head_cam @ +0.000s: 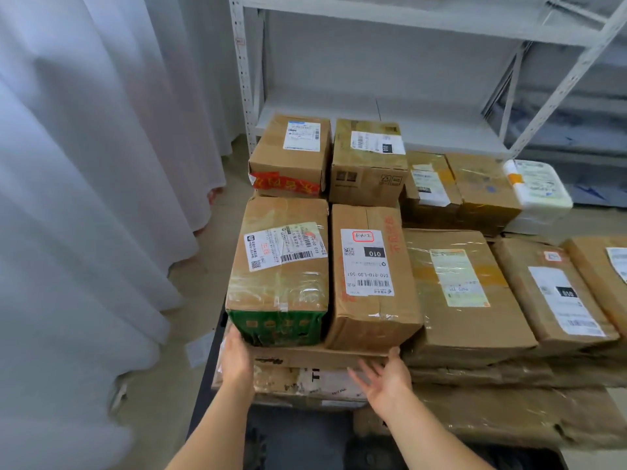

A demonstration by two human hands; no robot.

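A taped cardboard box with a green end face [278, 269] lies beside a plain cardboard box with a white "010" label [369, 276]. Both rest on a flat cardboard box [315, 357] on top of a stack. My left hand [235, 359] touches the left end of that flat box, just under the green box's corner, fingers straight. My right hand [386, 374] hovers palm-up with spread fingers at the flat box's right front corner, thumb near the "010" box's lower edge. It holds nothing.
Two more boxes [295, 154] [368, 161] stand behind. Flatter taped parcels [464, 293] [556, 293] spread to the right, and a white foam box [539, 184] sits at the back right. A metal shelf rack [390, 137] stands behind; a white curtain [84, 198] hangs on the left.
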